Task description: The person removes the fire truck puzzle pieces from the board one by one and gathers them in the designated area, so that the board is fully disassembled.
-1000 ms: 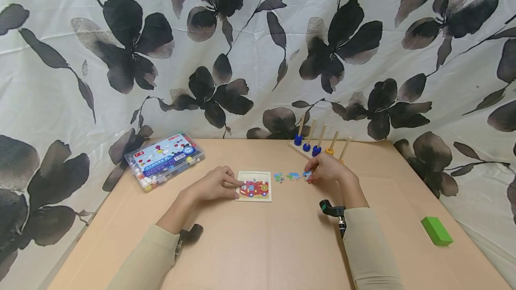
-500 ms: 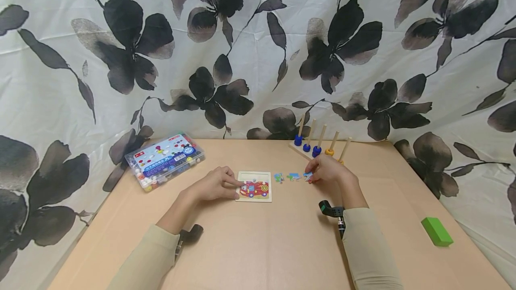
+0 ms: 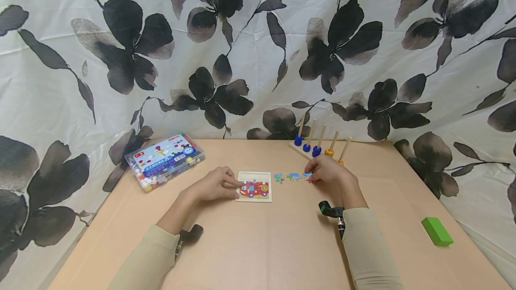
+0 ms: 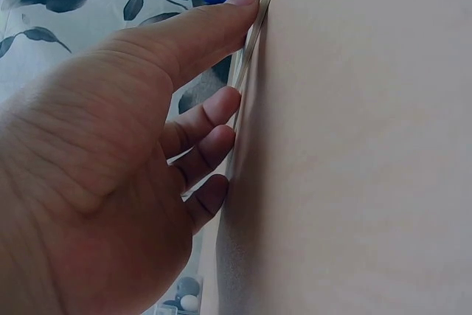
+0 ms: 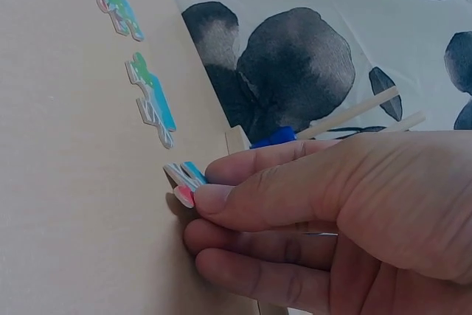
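A person's left hand (image 3: 215, 184), fingers apart, touches the left edge of a puzzle board (image 3: 255, 176) bearing a red vehicle, flat on the counter (image 3: 258, 245). The right hand (image 3: 328, 169) pinches a small puzzle piece (image 5: 184, 182) between thumb and index finger, right of two loose pieces (image 3: 294, 176) lying beside the board. A peg stand (image 3: 296, 147) rises just behind the right hand; a clear plastic box (image 3: 165, 160) sits at back left, a green block (image 3: 437, 231) far right.
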The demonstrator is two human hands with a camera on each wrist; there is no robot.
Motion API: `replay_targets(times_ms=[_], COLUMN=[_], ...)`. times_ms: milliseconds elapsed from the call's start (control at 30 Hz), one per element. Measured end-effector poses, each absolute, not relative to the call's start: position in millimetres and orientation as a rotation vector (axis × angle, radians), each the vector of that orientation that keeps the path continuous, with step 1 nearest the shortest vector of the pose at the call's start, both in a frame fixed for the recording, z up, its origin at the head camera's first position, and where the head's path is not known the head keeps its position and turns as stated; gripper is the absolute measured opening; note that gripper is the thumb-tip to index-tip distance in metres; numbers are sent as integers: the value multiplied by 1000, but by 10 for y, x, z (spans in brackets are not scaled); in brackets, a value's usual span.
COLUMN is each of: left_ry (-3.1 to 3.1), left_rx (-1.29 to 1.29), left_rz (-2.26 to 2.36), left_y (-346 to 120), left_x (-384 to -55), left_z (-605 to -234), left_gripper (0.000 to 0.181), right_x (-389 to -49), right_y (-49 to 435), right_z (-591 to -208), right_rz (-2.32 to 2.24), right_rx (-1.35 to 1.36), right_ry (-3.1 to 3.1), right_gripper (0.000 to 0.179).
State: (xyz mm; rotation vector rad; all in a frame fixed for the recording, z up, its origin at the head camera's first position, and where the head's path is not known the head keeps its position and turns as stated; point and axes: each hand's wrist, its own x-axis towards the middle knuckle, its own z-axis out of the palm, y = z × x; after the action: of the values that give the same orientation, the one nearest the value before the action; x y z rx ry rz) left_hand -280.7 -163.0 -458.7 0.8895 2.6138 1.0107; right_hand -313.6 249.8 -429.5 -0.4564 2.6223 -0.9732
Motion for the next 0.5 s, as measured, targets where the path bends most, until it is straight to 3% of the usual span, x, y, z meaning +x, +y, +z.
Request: replay_targets(times_ms=[500], left_ry=[2618], left_rx=[872], left_rz=[1008], left_y=[-1633], left_x=[-2807], left_z=[-4586], left_gripper=[41], right_x=[-3134], right_y=[2497], right_z=[-4295], right_rz=[-950], right_rx=[-441], right_ry=[2620], right_gripper=[19])
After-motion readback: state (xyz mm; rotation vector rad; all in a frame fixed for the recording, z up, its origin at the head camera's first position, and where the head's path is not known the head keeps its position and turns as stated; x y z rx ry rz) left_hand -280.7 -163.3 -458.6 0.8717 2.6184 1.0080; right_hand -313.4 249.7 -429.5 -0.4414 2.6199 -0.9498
